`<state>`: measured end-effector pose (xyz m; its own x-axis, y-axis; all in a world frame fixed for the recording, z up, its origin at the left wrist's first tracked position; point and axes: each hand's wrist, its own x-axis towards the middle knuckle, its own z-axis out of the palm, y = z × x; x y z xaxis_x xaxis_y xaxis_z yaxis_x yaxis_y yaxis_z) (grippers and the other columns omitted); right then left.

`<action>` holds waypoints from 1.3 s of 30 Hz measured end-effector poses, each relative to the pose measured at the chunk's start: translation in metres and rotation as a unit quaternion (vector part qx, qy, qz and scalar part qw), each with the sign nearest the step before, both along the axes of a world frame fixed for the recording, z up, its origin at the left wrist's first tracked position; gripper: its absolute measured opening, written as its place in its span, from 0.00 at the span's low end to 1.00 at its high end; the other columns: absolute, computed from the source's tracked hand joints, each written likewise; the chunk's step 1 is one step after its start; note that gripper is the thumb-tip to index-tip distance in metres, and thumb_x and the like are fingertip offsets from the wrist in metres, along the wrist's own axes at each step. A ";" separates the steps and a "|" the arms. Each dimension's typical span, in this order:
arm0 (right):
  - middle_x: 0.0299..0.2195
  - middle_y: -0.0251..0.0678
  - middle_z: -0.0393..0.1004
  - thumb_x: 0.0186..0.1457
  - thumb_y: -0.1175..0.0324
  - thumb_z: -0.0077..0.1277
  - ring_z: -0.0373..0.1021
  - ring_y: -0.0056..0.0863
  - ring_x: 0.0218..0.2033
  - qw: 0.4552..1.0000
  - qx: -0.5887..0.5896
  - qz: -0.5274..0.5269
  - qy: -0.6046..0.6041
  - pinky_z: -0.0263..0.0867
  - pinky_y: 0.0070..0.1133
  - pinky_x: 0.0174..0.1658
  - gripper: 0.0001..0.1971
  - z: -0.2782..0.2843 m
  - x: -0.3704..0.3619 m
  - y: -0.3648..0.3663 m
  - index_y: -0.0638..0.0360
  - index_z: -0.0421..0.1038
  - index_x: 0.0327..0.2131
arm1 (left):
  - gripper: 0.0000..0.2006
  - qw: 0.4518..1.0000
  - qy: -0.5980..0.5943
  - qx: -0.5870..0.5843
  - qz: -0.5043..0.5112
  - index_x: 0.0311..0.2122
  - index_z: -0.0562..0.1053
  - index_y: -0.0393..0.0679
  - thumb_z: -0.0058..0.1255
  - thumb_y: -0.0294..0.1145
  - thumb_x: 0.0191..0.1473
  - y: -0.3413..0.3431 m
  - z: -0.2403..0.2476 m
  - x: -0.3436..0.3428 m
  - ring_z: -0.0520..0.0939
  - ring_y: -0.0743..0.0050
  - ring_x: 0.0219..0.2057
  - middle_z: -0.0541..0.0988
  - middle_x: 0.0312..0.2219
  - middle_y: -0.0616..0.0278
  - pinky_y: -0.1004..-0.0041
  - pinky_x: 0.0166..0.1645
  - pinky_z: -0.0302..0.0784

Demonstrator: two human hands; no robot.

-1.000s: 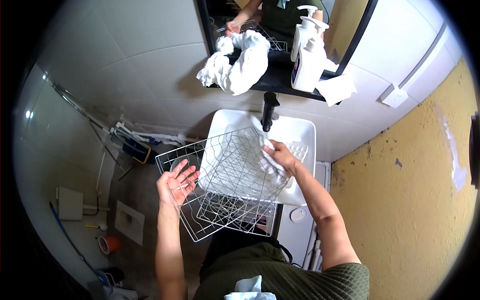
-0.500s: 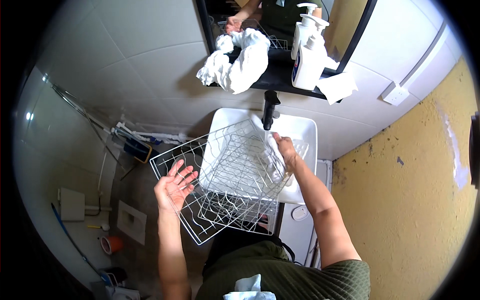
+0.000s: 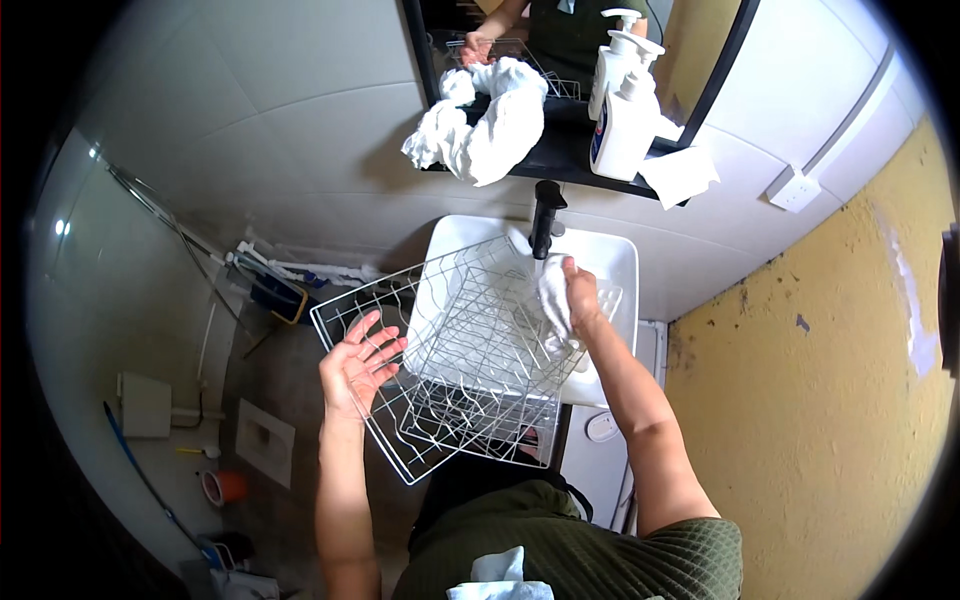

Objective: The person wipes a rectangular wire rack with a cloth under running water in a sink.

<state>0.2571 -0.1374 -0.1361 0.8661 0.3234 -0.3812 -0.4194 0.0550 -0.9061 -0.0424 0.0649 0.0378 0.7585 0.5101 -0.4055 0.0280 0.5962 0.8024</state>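
My left hand (image 3: 357,372) is palm up at the left edge of a silver wire rack (image 3: 375,432). Its fingers are spread and loosely bent, and a rim wire crosses the palm. The rack leans over the front left of the white sink (image 3: 630,255). More wire grids overlap beneath it, so I cannot tell how many pieces there are. Below the black faucet (image 3: 546,215), my right hand (image 3: 583,295) closes on a bunched white cloth (image 3: 553,290). Clear, shiny plastic-like pieces (image 3: 607,298) lie in the basin beside that hand.
Above the sink, a black shelf (image 3: 565,155) under the mirror holds a crumpled white cloth (image 3: 490,130), white pump bottles (image 3: 625,130) and a white sheet (image 3: 680,175). A yellow wall (image 3: 820,400) stands at the right. An orange container (image 3: 228,487) is on the floor at left.
My right hand has shifted slightly with the white cloth, which now bunches higher, closer under the faucet. The left hand and rack appear a little farther right and up, along with the whole view.
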 end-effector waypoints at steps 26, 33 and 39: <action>0.31 0.50 0.74 0.56 0.58 0.47 0.69 0.41 0.30 0.891 -0.223 0.265 -0.295 0.64 0.26 0.40 0.16 -0.004 -0.024 0.015 0.62 0.72 0.37 | 0.28 0.984 -0.075 -0.063 0.149 0.52 0.64 0.38 0.40 0.39 0.43 0.009 -0.029 -0.016 0.73 0.53 0.47 0.70 0.46 0.48 0.72 0.40 0.74; 0.33 0.44 0.74 0.57 0.61 0.45 0.69 0.35 0.29 0.958 -0.023 -0.207 0.199 0.65 0.30 0.33 0.19 -0.067 0.010 0.012 0.72 0.68 0.40 | 0.29 0.980 -0.115 0.040 0.155 0.55 0.62 0.38 0.37 0.36 0.44 -0.016 -0.005 -0.013 0.72 0.54 0.49 0.71 0.47 0.47 0.70 0.42 0.71; 0.29 0.40 0.73 0.62 0.56 0.35 0.70 0.34 0.27 0.923 0.212 0.016 0.322 0.69 0.31 0.31 0.19 0.006 -0.027 -0.001 0.63 0.68 0.38 | 0.28 0.962 -0.161 0.061 0.213 0.56 0.60 0.40 0.34 0.35 0.47 -0.025 -0.025 0.000 0.71 0.53 0.51 0.69 0.49 0.49 0.66 0.47 0.71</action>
